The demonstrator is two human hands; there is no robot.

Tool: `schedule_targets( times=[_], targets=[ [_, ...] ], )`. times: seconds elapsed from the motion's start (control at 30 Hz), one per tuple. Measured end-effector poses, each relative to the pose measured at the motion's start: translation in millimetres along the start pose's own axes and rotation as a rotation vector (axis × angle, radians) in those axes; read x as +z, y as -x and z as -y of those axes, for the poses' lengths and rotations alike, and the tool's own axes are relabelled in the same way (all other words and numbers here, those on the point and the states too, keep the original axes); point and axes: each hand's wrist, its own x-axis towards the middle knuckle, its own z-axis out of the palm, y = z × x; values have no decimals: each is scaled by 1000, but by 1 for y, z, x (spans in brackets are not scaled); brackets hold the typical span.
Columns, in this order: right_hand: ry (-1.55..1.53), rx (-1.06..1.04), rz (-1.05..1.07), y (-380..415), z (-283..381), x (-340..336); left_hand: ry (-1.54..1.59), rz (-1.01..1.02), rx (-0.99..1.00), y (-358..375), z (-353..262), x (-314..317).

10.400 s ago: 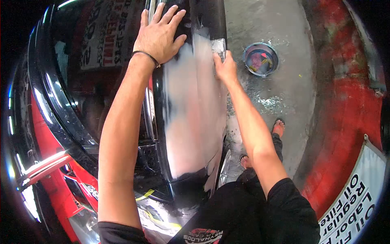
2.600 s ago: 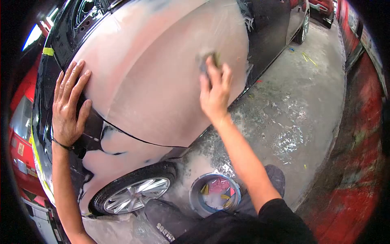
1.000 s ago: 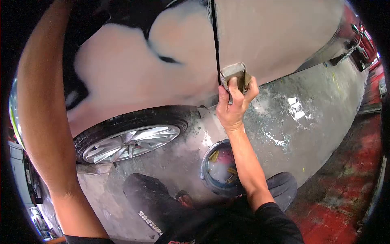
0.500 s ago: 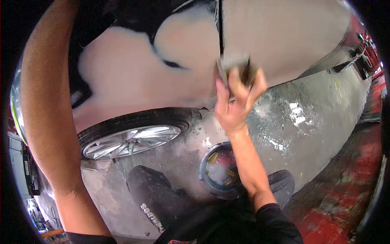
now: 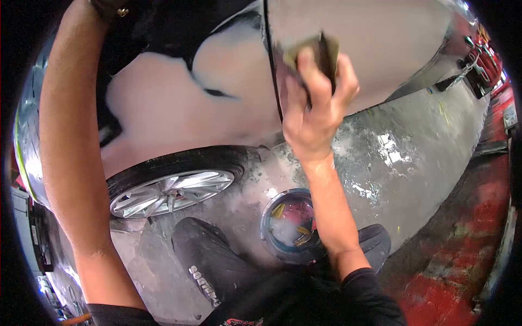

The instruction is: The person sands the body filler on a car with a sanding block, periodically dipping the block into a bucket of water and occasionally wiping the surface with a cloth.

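Observation:
My right hand [image 5: 315, 119] grips a sanding block [image 5: 326, 51], olive-tan with a dark side, its fingers spread around the edges. The block is against the greyish primed car door [image 5: 380, 49], just right of the vertical panel gap. Left of that gap is the fender [image 5: 174, 103], with pinkish-grey primer patches edged by black paint. My left forearm [image 5: 73, 146] reaches up along the left side, a dark band at its wrist; the left hand itself is lost beyond the top edge and in darkness.
Below the fender is a wheel [image 5: 174, 193] with silver spokes. A dark bucket [image 5: 266, 239] holding cloudy water and yellowish pieces stands between my knees, partly behind my right forearm. Wet concrete floor [image 5: 413, 163] stretches right toward a red-stained strip [image 5: 457, 239].
My right hand has moved up the door with the sanding block. The view has shifted slightly, and the band on my left wrist has come into sight.

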Motion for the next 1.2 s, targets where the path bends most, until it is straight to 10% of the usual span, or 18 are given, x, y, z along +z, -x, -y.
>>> schedule_targets(
  times=[0.3, 0.53, 0.67, 0.77, 0.93, 1.2],
  targets=[
    [78, -83, -90, 47, -61, 1, -90, 78, -28, -8, -10, -17],
    [176, 494, -309, -8, -118, -15, -17, -25, 41, -10, 3, -1],
    [85, 209, -134, 56, 46, 30, -71, 53, 24, -14, -4, -18],
    [165, -13, 12, 46, -1, 0, 35, 8, -19, -12, -8, -22],
    [-25, 635, -338, -63, -149, -41, 97, 12, -43, -11, -2, -21],
    [189, 105, -83, 7, 36, 13, 139, -5, -58, -2, 2, -15]
  ],
)
